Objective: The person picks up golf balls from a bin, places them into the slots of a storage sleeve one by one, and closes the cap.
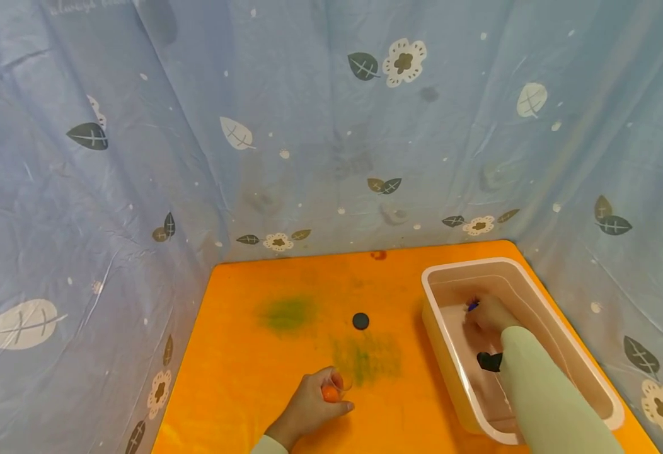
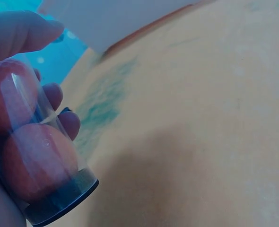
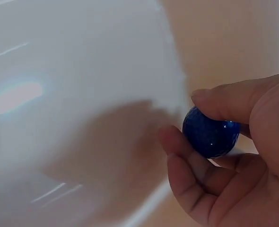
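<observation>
Over the front of the orange table, my left hand (image 1: 312,403) grips a clear tube (image 2: 85,170) with its fingers and thumb around it. Two orange golf balls (image 2: 40,161) are stacked inside, above the tube's dark end cap (image 2: 64,201). My right hand (image 1: 491,314) is down inside the pale plastic tub (image 1: 442,321). A shiny dark blue golf ball (image 3: 210,135) is pinched between its thumb and fingers. On the table, between the left hand and the back edge, lies a round black cap (image 1: 360,321).
A black item (image 1: 489,361) lies in the tub, partly hidden by the right sleeve (image 1: 547,391). The orange table (image 1: 241,366) has green smudges. A blue curtain (image 1: 309,126) with leaf and flower prints hangs behind it and along both sides.
</observation>
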